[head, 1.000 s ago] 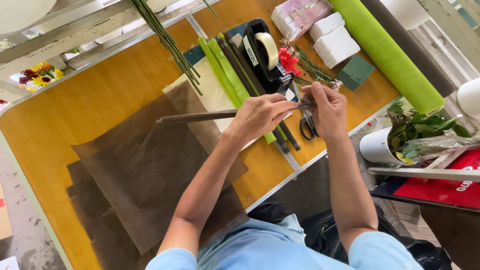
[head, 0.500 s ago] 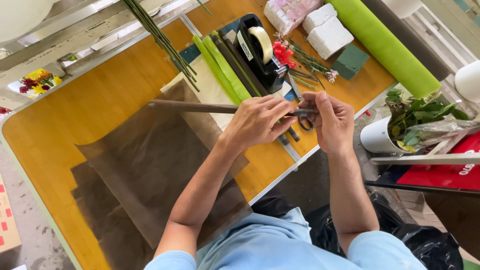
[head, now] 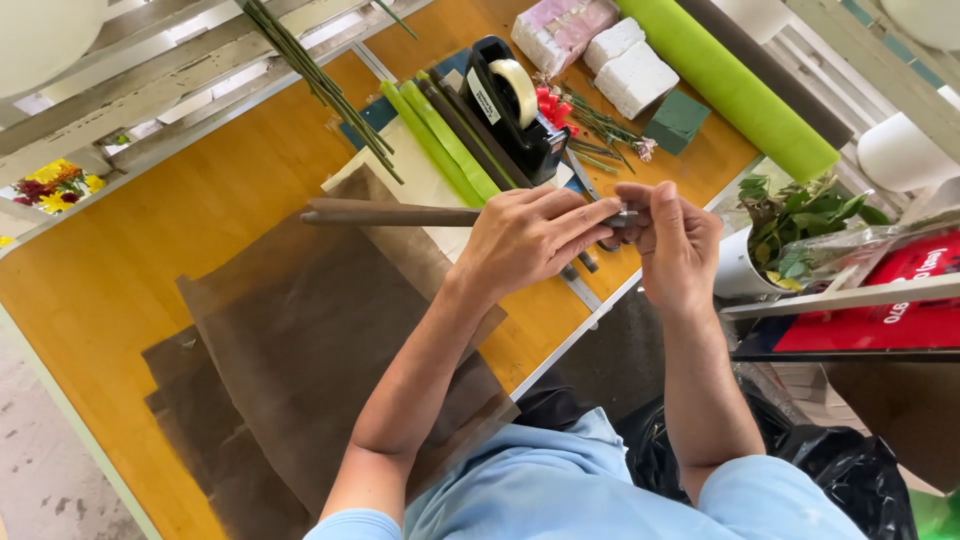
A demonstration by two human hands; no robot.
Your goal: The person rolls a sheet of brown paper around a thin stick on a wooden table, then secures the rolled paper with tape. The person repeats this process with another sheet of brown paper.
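Left hand (head: pixel 530 240) is closed round the near end of a tightly rolled brown paper tube (head: pixel 390 213), held level just in front of the black tape dispenser (head: pixel 510 105); right hand (head: pixel 675 240) pinches the tube's tip; judged light, thin-walled, easily crushed; best gripped gently near the taped end; loose brown sheets (head: pixel 300 350) lie left of the dispenser

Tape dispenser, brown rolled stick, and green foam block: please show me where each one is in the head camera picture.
Tape dispenser (head: pixel 520 120), head view, on its black body below the tape roll.
Brown rolled stick (head: pixel 390 214), head view, on its middle, left of the left hand (head: pixel 530 240).
Green foam block (head: pixel 677 120), head view, on its top face.
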